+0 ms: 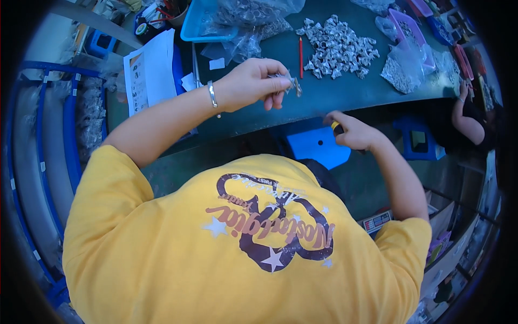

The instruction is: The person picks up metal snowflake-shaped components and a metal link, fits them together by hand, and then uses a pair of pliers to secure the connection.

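Note:
My left hand (252,83), with a silver bracelet on its wrist, is raised over the front part of the green table. Its thumb and fingers pinch a few small silvery metal pieces (295,87), whose exact shape is hard to make out. Just off the table's front edge, my right hand (353,131) is closed round a hand tool with a yellow and black handle (337,128). The tool's working end is blurred, so I cannot tell its kind. Beyond both hands lies a loose pile of small silvery metal castings (341,47), with a red pencil (301,58) beside it.
A blue tray (202,24) with bagged metal parts stands far left of the pile, near printed sheets (152,70). A purple basket (411,38) and a filled plastic bag (402,73) lie to the right. Below the table edge is a blue stool (319,148). Another person's arm (465,119) shows far right.

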The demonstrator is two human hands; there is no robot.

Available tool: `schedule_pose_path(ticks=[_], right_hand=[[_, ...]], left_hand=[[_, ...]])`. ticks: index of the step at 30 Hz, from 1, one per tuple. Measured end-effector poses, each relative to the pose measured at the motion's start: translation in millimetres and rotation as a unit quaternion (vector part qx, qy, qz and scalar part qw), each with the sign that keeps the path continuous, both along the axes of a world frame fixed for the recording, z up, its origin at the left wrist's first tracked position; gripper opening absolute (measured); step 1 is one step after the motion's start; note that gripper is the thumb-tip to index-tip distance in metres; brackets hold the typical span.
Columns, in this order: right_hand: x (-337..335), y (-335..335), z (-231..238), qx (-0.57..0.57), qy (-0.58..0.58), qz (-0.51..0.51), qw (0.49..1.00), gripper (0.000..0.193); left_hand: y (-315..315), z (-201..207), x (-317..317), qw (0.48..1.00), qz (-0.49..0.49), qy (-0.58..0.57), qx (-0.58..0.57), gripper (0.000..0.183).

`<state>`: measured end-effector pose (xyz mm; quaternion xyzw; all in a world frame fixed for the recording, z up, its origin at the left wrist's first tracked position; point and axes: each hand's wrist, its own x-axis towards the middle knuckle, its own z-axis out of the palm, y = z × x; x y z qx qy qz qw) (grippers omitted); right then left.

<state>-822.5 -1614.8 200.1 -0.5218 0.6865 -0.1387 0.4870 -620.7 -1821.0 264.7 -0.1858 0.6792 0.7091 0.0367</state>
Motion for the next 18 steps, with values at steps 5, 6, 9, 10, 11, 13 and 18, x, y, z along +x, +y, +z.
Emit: schedule_pose_path(ticks=[5, 6, 9, 10, 11, 13, 18], right_hand=[[25.8, -1.6, 53.0, -0.142, -0.126, -0.229, 0.955, 0.05], [31.9, 2.5, 58.0, -0.195, -0.173, -0.228, 0.938, 0.05], [51.8, 11.8, 67.1, -0.309, -0.114, -0.194, 0.924, 0.053], [59.4, 10.2, 68.2, -0.354, -0.053, -0.177, 0.917, 0.053], [69.7, 9.3, 77.7, -0.294, -0.082, -0.22, 0.926, 0.053], [77.6, 9.4, 79.7, -0.23, -0.116, -0.215, 0.942, 0.054], [87.1, -4.4, 88.6, -0.218, -0.148, -0.188, 0.946, 0.063]], left_hand=[[4.2, 2.8, 10.0, 0.962, 0.132, 0.102, 0.217, 0.01], [7.5, 1.3, 10.7, 0.957, 0.139, 0.133, 0.215, 0.011], [17.3, 3.3, 8.9, 0.956, 0.178, 0.169, 0.158, 0.012], [20.8, 4.9, 8.5, 0.956, 0.176, 0.172, 0.158, 0.012], [24.3, 6.5, 8.5, 0.957, 0.179, 0.195, 0.122, 0.012], [29.8, 7.8, 7.6, 0.955, 0.18, 0.22, 0.085, 0.013], [34.9, 7.8, 8.3, 0.933, 0.169, 0.314, -0.057, 0.017]])
